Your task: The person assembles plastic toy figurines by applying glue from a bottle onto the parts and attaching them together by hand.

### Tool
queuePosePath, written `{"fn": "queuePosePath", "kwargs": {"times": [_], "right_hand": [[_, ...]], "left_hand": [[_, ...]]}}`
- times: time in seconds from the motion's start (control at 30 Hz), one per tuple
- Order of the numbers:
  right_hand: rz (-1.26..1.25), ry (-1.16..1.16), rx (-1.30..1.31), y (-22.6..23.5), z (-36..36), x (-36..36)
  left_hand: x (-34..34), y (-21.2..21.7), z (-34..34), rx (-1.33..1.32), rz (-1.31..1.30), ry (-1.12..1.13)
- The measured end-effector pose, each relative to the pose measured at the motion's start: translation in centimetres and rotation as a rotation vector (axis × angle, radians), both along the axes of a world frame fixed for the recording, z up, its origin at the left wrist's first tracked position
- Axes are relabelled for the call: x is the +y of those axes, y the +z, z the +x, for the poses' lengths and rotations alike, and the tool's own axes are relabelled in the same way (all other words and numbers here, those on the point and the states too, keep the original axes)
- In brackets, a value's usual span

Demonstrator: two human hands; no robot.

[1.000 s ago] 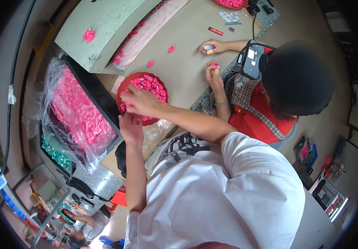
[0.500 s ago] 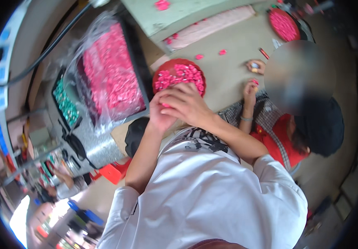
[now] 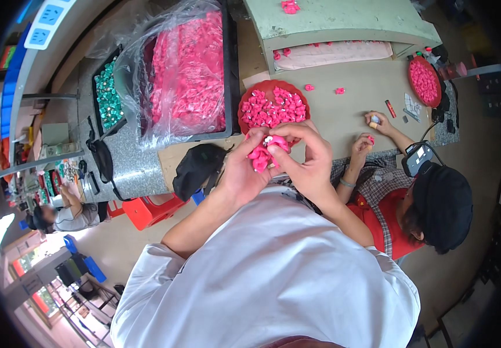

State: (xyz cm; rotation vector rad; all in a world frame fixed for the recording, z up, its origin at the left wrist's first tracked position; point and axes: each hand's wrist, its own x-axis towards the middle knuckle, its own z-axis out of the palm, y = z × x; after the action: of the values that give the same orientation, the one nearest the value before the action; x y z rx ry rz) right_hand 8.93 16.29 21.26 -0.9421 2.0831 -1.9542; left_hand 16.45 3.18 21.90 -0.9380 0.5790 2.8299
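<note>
Several small glossy pink pieces (image 3: 260, 159), one with a white spot, are gathered between my hands just in front of a scalloped red bowl (image 3: 263, 87). My left hand (image 3: 240, 177) cups them in its palm, its fingers curled round them. Thumb and fingers of my right hand (image 3: 313, 165) close on one of the pink pieces at the top of the cluster. What exactly the pieces are, I cannot make out. More of the same pink pieces (image 3: 273, 110) lie in the bowl behind my hands.
Left of the bowl stands a black crate (image 3: 232, 75) of pink pieces under clear plastic (image 3: 131, 81). Beyond it is a tray of green pieces (image 3: 107, 95). A co-worker's hands (image 3: 359, 149) are at the right, near a red tray (image 3: 417, 95). A pale green shelf (image 3: 343, 26) stands behind.
My right hand, earlier laid over the left and largely covering it, has drawn back and now pinches a piece. The pink pieces between my hands have come into view. The whole view has shifted.
</note>
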Motion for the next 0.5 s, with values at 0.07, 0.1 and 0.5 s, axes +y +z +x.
{"fn": "queuePosePath", "kwargs": {"times": [0.07,0.1,0.5], "right_hand": [[-0.178,0.009,-0.183,0.8,0.1,0.4],[-0.285,0.054,-0.247,1.1,0.3,0.5],[-0.635,0.269,-0.385,3.8,1.6,1.4]], "left_hand": [[0.0,0.9,0.6,-0.02,-0.036,-0.098],[0.2,1.7,1.0,-0.013,-0.059,-0.083],[-0.1,9.4,3.0,0.153,-0.305,-0.23]]}}
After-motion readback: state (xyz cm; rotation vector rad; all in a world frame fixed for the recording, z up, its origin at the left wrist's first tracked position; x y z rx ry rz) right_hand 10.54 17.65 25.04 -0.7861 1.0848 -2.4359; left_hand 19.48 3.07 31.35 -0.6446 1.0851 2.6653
